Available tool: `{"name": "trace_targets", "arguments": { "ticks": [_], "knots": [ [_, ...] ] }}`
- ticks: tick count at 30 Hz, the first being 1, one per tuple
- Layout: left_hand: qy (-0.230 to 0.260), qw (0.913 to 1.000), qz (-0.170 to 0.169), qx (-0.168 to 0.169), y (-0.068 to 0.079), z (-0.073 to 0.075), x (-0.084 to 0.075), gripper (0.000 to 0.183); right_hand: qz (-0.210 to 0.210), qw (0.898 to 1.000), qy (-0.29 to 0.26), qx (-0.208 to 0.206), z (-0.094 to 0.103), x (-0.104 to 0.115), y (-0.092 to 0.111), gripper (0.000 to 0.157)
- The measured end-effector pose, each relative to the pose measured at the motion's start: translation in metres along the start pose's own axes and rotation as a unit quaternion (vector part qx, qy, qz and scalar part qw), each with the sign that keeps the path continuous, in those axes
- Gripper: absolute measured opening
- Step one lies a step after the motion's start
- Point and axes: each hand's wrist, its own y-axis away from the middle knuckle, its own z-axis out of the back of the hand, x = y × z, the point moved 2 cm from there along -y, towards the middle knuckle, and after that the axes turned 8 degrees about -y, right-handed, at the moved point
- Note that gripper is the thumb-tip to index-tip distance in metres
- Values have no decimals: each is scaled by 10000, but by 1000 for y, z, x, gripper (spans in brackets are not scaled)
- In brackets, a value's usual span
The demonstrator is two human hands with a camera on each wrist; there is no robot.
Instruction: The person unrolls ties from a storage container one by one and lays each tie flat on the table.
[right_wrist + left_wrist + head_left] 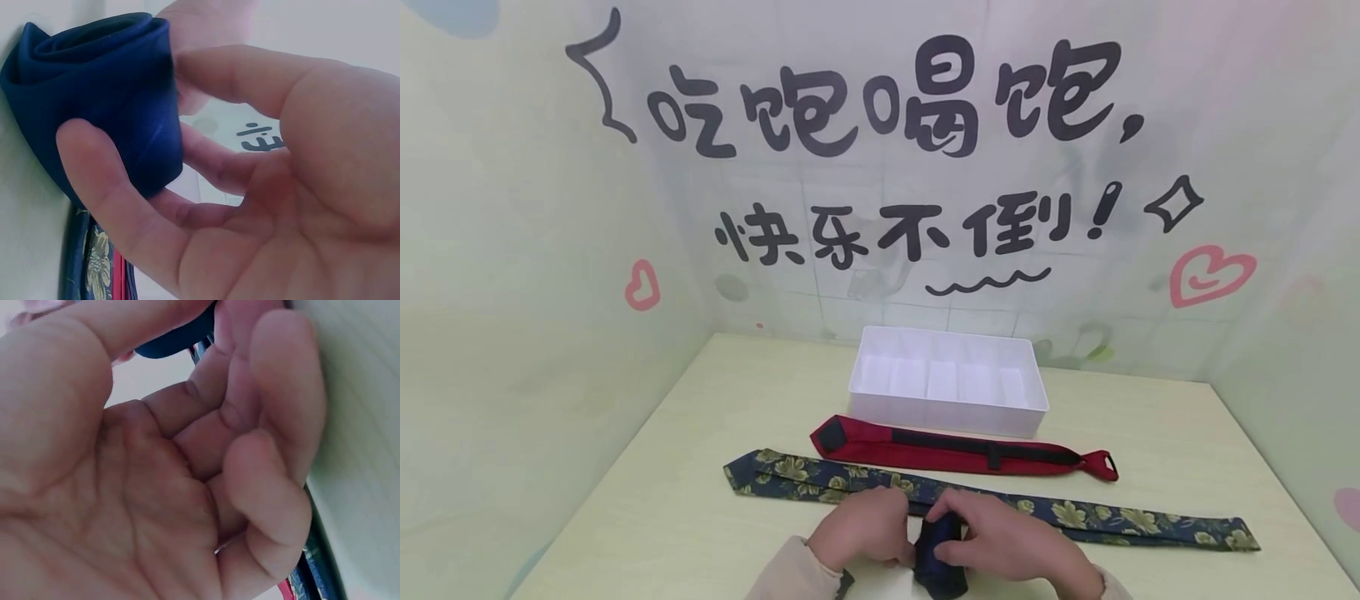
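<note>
A dark blue necktie, wound into a roll, stands on the table at the near middle. My right hand grips it from the right, with fingers and thumb curved about its side; the coiled layers of the rolled necktie show in the right wrist view. From the left, my left hand pinches at the roll's edge, its fingers bent; the exact contact is cut off in the left wrist view. Just behind the hands lies a navy necktie with yellow flowers, stretched left to right, partly hidden by them.
Beyond the floral necktie lies a red necktie with a dark strip and a looped end. A white box with several compartments stands behind it. Printed wall sheets border the pale table at the back and sides.
</note>
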Motion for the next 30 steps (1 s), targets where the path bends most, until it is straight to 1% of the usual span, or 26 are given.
{"name": "trace_targets", "arguments": {
  "ticks": [2, 4, 7, 9, 12, 13, 16, 20, 22, 23, 27, 29, 30],
  "knots": [
    [4, 10000, -22, 1, -3, -3, 2, 28, -28, 9999, -100, -43, 0, 0, 0, 21],
    [143, 9999, -57, 21, -4, -3, 3, 30, -109, 9997, -205, -84, -1, 0, 0, 21],
    [122, 9999, -97, 75, -6, -4, 4, 33, -266, 9993, -238, -147, 0, 0, 0, 22],
    [161, 9998, -62, 60, -3, -1, 1, 35, -370, 9989, -210, -171, 0, 0, -1, 22],
    [72, 10000, -32, -37, 2, 3, -4, 38, -455, 9988, -48, -190, 2, -2, -1, 23],
    [88, 9999, -27, -100, 4, 3, -5, 39, -457, 9988, 9, -182, 2, -2, -2, 23],
    [-93, 9998, -42, -165, 6, 5, -8, 38, -355, 9990, 222, -140, 4, -2, -2, 23],
    [-243, 9996, -84, -133, 6, 6, -9, 35, -78, 9988, 474, -12, 6, -1, 0, 21],
    [-264, 9996, -66, -50, 5, 7, -7, 34, 13, 9983, 589, 28, 6, -2, 0, 21],
    [-332, 9994, -78, -6, 3, 5, -4, 33, 10, 9980, 631, 37, 6, -2, 1, 20],
    [-323, 9994, -44, 61, 3, 6, 0, 32, -50, 9978, 666, -10, 5, -7, -1, 19],
    [-251, 9997, -37, 65, 4, 7, 2, 32, -90, 9981, 613, -7, 4, -12, -3, 14],
    [-141, 9999, -26, 44, 6, 9, 2, 32, -120, 9982, 593, -8, 3, -15, -4, 10]
  ]
}}
